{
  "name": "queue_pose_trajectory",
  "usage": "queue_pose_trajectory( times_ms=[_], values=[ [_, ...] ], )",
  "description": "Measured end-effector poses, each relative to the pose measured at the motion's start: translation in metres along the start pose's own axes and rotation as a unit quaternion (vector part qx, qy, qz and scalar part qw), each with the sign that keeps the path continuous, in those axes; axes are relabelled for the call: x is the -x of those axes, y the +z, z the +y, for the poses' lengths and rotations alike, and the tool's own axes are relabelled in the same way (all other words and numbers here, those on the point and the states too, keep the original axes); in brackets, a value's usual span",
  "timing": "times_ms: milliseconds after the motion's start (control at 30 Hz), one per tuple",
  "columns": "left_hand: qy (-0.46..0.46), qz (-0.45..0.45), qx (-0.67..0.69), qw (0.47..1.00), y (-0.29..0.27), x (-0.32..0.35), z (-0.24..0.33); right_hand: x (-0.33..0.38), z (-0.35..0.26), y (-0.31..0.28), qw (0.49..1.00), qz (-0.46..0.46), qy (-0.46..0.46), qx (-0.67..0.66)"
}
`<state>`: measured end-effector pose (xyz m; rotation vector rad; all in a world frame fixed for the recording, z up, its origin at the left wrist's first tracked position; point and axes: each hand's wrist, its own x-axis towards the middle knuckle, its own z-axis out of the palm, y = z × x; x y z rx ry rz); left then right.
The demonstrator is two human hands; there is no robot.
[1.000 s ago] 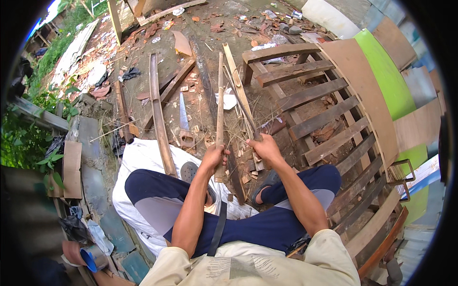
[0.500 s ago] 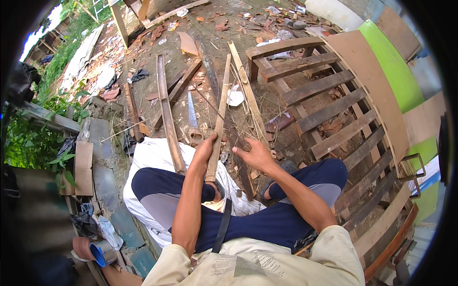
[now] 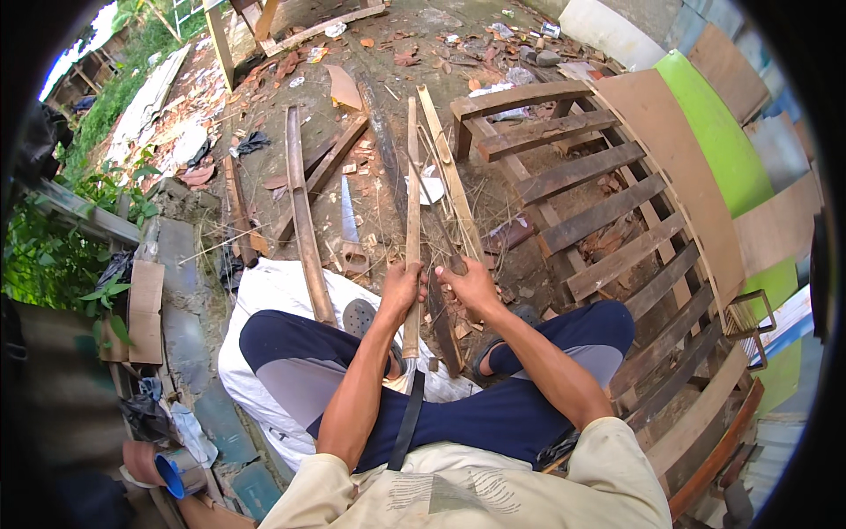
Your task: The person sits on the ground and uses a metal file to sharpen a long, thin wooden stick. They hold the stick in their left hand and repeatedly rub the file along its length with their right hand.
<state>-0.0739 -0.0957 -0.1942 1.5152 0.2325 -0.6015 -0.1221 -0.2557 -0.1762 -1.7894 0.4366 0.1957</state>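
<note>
My left hand (image 3: 403, 290) is closed around a long split bamboo strip (image 3: 412, 189), which stands between my knees and points away from me. In my right hand (image 3: 472, 287), the fingers wrap the handle of a machete (image 3: 434, 214) with a long, thin, dark blade. The blade slants up and left, close to the right side of the strip; whether they touch I cannot tell. Both hands are close together, over a dark length of wood (image 3: 445, 335) between my feet. Another pale split bamboo piece (image 3: 452, 172) lies just beyond my right hand.
A handsaw (image 3: 350, 225) and a curved bamboo half (image 3: 304, 212) lie ahead to the left, by a white sack (image 3: 256, 326) beneath my leg. A slatted wooden frame (image 3: 586, 181) fills the right side. Wood chips and dry leaves litter the ground.
The bamboo strip has turned more upright, and my left hand has moved right and slightly lower. The machete blade has swung from across the strip to its right side.
</note>
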Motion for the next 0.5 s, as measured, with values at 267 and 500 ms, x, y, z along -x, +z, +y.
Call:
queue_pose_trajectory(
  times_ms=[267, 500],
  values=[
    [0.149, 0.068, 0.009, 0.986, 0.003, 0.025, 0.021, -0.015, -0.031, -0.023, 0.992, 0.018, -0.053, -0.109],
    [0.254, -0.106, 0.24, 0.931, -0.016, 0.028, 0.028, -0.005, -0.05, -0.028, 0.986, 0.012, -0.124, -0.109]
  ],
)
